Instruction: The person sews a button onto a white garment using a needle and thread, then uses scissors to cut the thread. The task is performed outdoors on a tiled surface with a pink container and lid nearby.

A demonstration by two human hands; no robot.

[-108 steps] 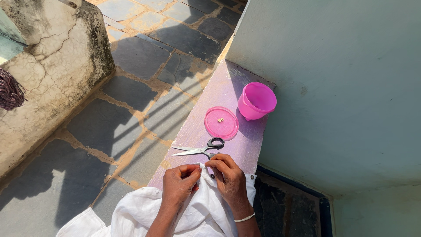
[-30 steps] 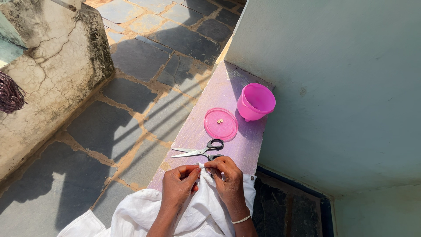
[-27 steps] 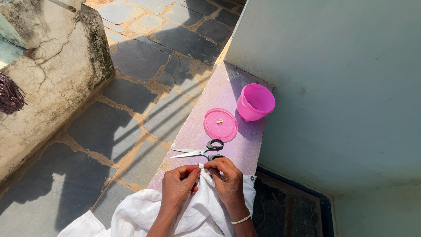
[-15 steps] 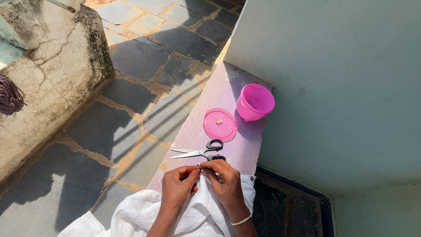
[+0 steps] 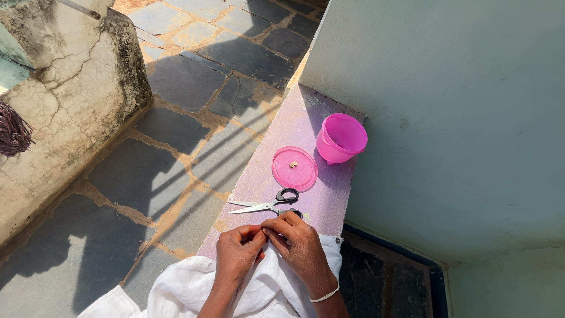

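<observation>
both hands pinching white garment (image 5: pixel 194 282) at near end of purple ledge (image 5: pixel 276 141), left hand (image 5: pixel 237 253) and right hand (image 5: pixel 300 241) fingertips touching, black-handled scissors (image 5: pixel 268 205) just beyond, pink lid (image 5: pixel 294 169) with two small buttons (image 5: pixel 293 164), pink cup (image 5: pixel 340 138) beside wall

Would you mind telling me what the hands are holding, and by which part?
Both the left hand and right hand pinch the white cloth at its upper edge, fingertips meeting; anything smaller between them cannot be told.

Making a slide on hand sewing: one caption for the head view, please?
Both hands, left hand and right hand, pinch white cloth on a purple ledge beside scissors.
</observation>
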